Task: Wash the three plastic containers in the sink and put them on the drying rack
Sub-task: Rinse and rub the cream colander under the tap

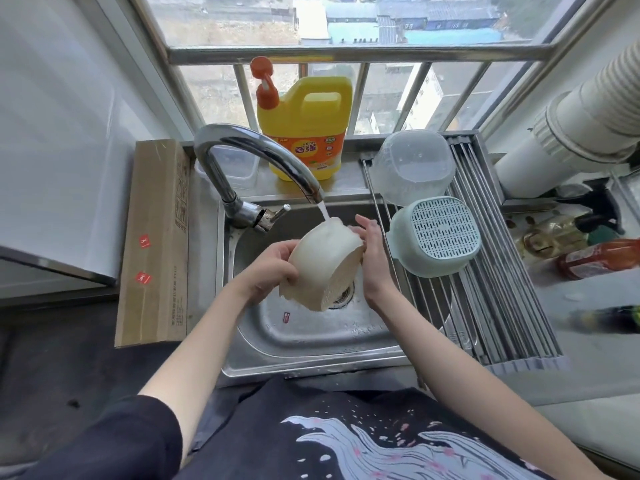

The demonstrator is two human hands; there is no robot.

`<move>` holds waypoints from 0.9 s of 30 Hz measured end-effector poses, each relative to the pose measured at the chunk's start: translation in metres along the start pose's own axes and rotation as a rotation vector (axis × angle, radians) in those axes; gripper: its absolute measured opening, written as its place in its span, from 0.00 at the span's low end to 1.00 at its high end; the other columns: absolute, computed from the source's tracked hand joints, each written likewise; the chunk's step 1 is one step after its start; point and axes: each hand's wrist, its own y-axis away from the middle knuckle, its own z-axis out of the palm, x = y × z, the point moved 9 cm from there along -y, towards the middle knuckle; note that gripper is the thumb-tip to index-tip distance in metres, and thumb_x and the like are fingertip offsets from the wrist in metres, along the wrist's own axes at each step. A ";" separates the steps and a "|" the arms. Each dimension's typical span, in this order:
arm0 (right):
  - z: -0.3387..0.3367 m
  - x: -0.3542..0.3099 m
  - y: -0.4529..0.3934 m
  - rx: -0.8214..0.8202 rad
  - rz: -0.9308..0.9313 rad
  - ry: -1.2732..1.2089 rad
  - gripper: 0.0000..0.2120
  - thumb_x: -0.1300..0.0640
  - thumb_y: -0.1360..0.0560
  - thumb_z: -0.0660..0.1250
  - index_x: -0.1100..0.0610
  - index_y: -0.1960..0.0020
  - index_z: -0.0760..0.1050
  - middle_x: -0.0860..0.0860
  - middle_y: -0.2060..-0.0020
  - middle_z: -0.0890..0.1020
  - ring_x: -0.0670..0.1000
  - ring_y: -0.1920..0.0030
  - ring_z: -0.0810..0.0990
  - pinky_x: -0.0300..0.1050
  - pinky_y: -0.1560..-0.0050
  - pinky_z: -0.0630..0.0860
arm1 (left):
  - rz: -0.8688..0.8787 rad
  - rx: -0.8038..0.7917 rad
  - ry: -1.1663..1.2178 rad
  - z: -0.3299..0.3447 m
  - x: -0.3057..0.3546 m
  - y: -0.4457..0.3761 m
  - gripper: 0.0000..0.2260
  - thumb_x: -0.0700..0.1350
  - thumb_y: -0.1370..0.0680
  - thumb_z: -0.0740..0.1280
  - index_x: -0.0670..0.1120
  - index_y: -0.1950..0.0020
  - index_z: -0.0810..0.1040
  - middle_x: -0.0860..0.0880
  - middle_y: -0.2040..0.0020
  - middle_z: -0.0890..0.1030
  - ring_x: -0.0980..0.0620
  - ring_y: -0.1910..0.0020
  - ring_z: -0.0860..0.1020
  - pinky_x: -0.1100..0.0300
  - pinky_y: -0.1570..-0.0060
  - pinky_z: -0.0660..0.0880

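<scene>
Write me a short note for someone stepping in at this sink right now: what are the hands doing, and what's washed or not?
Left hand grips the white container from the side; right hand rests on its far side. It is tilted under the running faucet, above the sink.
Done: the clear container and the pale green strainer container lie upside down on the drying rack.
Left: finish rinsing the white one and rack it.

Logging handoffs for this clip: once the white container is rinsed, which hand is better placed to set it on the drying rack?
Probably the right hand. It already steadies the white container on the side nearest the drying rack, while the left hand grips the far side.
</scene>
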 end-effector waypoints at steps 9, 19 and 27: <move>0.027 -0.022 0.008 -0.059 -0.293 0.997 0.40 0.30 0.30 0.47 0.50 0.24 0.56 0.49 0.25 0.61 0.50 0.23 0.52 0.66 0.30 0.36 | -0.015 0.302 -0.018 0.001 0.002 0.005 0.14 0.27 0.42 0.55 0.42 0.67 0.75 0.56 0.79 0.72 0.60 0.78 0.67 0.69 0.80 0.60; 0.033 -0.047 0.007 0.045 -0.392 0.671 0.25 0.44 0.22 0.46 0.50 0.32 0.71 0.45 0.35 0.76 0.46 0.33 0.70 0.61 0.29 0.33 | 0.023 0.262 0.124 0.001 -0.008 0.016 0.18 0.30 0.47 0.56 0.44 0.66 0.77 0.54 0.74 0.77 0.56 0.74 0.70 0.67 0.76 0.63; 0.072 -0.044 0.031 -0.264 -0.757 0.774 0.21 0.47 0.24 0.56 0.56 0.38 0.76 0.50 0.39 0.79 0.51 0.36 0.74 0.56 0.26 0.54 | 0.022 0.204 0.425 -0.007 0.003 0.003 0.16 0.51 0.22 0.62 0.42 0.42 0.77 0.43 0.51 0.82 0.47 0.54 0.80 0.57 0.58 0.80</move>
